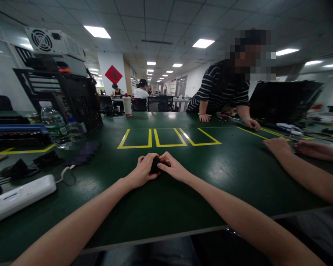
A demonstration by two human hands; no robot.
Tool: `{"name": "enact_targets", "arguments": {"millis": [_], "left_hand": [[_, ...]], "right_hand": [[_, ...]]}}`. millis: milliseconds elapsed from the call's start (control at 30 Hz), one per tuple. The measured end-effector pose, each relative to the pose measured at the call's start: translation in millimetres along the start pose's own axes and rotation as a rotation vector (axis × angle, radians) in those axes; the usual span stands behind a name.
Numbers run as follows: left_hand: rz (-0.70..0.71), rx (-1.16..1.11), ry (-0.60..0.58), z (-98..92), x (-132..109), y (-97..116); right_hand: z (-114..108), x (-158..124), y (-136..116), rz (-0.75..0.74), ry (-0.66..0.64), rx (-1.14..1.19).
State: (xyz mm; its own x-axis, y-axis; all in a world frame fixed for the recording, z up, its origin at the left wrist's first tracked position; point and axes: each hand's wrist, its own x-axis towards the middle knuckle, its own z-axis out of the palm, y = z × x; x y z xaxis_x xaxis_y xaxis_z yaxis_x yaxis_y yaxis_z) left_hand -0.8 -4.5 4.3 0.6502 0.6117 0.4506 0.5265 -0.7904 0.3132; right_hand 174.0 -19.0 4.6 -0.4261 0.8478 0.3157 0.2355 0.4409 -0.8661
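My left hand (pixel 142 171) and my right hand (pixel 172 168) meet at the middle of the dark green table (pixel 161 207). Both have their fingers curled round a small black object (pixel 155 165) held between them just above the table top. Too little of the object shows to name it. Three yellow taped boxes (pixel 168 137) lie on the table just beyond my hands.
A white power strip (pixel 18 198) and black cables lie at the left, with water bottles (pixel 54 127) and a black rack (pixel 66 96) behind. A person in a striped shirt (pixel 219 90) leans on the far edge. Another person's forearms (pixel 302 162) rest at the right. A laptop (pixel 283 99) stands far right.
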Motion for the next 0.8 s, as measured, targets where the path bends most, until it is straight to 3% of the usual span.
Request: {"name": "enact_targets", "arguments": {"millis": [200, 400, 633, 800], "left_hand": [[0.005, 0.003, 0.000, 0.0, -0.4, 0.4], [0.006, 0.000, 0.004, 0.0, -0.4, 0.5], [0.005, 0.003, 0.002, -0.1, 0.4, 1.1], [-0.001, 0.003, 0.006, 0.8, 0.2, 0.4]], "right_hand": [[-0.3, -2.0, -2.5, 0.030, -0.012, -0.005], [-2.6, -6.5, -8.6, -0.059, -0.030, -0.006], [1.8, -1.5, -3.4, 0.020, 0.037, 0.015], [0.6, -2.6, -6.5, 0.068, 0.000, 0.020]]}}
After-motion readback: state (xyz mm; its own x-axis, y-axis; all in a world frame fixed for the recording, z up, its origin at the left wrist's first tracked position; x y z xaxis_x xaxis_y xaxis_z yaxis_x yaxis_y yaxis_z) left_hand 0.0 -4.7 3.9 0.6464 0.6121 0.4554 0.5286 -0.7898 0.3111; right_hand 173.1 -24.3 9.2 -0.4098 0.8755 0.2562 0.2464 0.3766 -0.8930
